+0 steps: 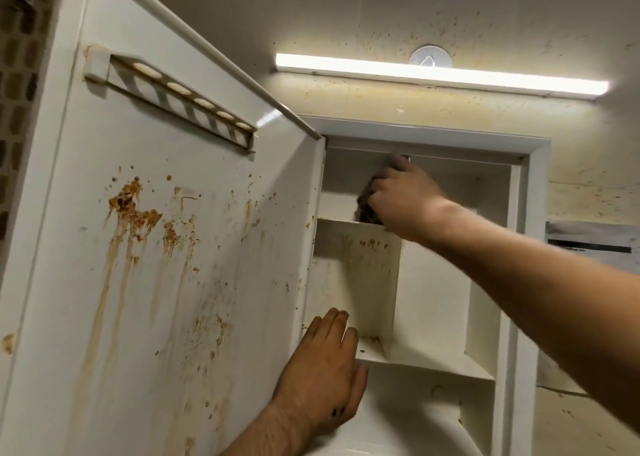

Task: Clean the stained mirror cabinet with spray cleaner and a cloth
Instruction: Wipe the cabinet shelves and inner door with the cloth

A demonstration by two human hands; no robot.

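Up high, right hand (401, 196) gripping cloth (366, 203) in cabinet (531, 248), left hand (325, 369) spread flat

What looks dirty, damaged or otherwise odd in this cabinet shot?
Brown splatter with long drip runs covers the inside of the open door. Smaller brown spots mark the divider panel under the top shelf, and specks dot the wall around the light. The right hand presses a dark cloth into the top compartment. Nothing looks broken.

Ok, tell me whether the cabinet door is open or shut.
Open: the door is swung out left, its stained inner face showing, and the shelves are exposed.
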